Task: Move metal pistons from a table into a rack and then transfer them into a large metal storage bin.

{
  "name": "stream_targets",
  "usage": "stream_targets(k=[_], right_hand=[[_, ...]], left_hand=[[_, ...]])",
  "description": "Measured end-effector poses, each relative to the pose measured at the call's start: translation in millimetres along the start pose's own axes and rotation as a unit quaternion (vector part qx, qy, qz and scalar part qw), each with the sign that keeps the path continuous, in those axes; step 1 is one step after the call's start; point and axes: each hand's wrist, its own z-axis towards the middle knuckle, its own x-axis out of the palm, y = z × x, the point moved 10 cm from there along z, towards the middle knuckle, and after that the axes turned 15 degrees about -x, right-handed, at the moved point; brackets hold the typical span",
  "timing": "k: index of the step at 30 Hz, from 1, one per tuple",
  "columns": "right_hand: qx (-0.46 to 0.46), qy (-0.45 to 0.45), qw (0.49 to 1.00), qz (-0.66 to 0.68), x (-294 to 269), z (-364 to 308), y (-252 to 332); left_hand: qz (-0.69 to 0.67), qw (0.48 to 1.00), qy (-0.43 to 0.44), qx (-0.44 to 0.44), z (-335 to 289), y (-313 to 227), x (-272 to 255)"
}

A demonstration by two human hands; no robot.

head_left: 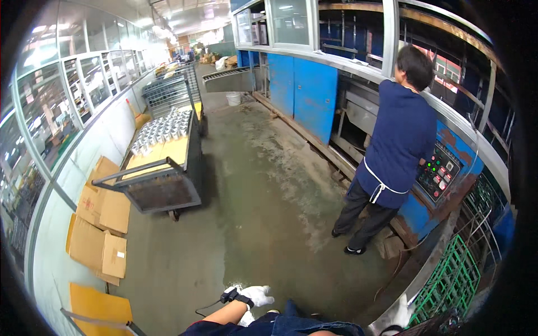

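At the lower middle, my left hand (pixel 256 295) wears a white glove, and a black device (pixel 235 297) with a thin cable is strapped round its wrist. It hangs over the floor in front of my body, its fingers loosely apart and nothing seen in them. My right hand (pixel 400 313), also in a white glove, is at the lower right beside a green wire rack (pixel 451 274) and the curved metal edge. Its fingers are small and partly hidden, so whether it grips the rack or the edge does not show.
A person (pixel 399 134) in dark blue stands at a blue machine's control panel (pixel 438 172). On the left, a metal cart (pixel 162 193) carries rows of silvery metal parts (pixel 164 130). Flattened cardboard boxes (pixel 101 210) lean on the wall. A white bucket (pixel 233 98) stands farther off.
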Motion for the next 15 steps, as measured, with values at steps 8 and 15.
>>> stream_targets(k=[8, 15], right_hand=[[-0.251, -0.277, 0.854, -0.362, -143, 65, 40], [-0.041, -0.442, 0.846, -0.297, -146, 73, 42]], left_hand=[[0.2, 0.967, 0.092, 0.128, 88, -131, 14], [0.194, 0.958, 0.036, 0.208, 92, -280, -31]])
